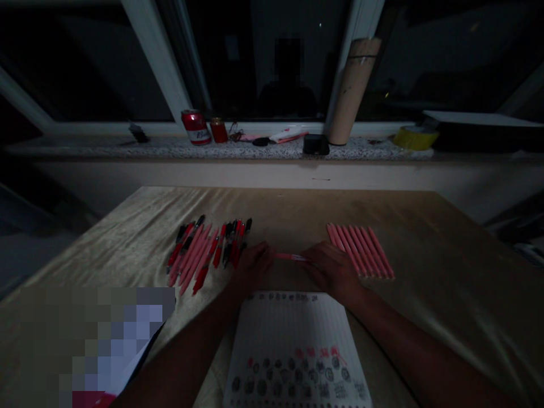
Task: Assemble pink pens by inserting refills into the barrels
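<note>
My left hand (pixel 255 259) and my right hand (pixel 329 266) are both closed on the two ends of a slim red pen (pixel 289 256), held level just above the far edge of a notepad. Its ends are hidden by my fingers. Beside my left hand lies a loose group of red pens (pixel 202 277), black pens (pixel 228 243) and pink pencils (pixel 196 249). To the right of my right hand, several pink pencils (pixel 361 249) lie side by side in a neat row. The lined notepad (pixel 293 328) between my forearms carries black and red scribbles.
A cloth-covered table (pixel 280 209) stretches to the wall under a window. The stone sill holds a red can (pixel 196 127), a small red jar (pixel 219 130), a tall cardboard tube (pixel 355 90), yellow tape (pixel 415 139) and a dark box (pixel 488 133). The lower left is pixelated.
</note>
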Demonstrator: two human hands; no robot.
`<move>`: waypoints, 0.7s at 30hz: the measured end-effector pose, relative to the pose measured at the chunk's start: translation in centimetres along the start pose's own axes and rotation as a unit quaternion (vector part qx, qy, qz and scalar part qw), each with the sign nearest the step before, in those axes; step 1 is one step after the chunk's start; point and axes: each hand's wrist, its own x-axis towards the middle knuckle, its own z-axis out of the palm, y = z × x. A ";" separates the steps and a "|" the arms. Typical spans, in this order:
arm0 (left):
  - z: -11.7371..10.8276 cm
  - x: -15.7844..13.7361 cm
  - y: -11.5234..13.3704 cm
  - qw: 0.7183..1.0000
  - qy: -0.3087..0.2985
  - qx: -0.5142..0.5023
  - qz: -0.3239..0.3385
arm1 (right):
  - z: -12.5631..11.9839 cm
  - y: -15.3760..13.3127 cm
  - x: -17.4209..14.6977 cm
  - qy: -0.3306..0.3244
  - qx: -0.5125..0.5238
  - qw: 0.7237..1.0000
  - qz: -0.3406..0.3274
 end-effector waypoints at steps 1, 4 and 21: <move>0.0 0.0 0.0 1.000 0.004 0.008 -0.006 | 0.0 0.0 0.0 0.000 0.000 1.000 -0.002; 0.1 0.0 -0.1 0.999 0.012 0.020 -0.025 | 0.0 0.0 0.1 0.004 0.006 1.000 -0.011; 0.0 0.2 -0.7 0.999 0.011 -0.019 -0.031 | 0.0 0.2 0.0 0.015 0.009 1.000 -0.016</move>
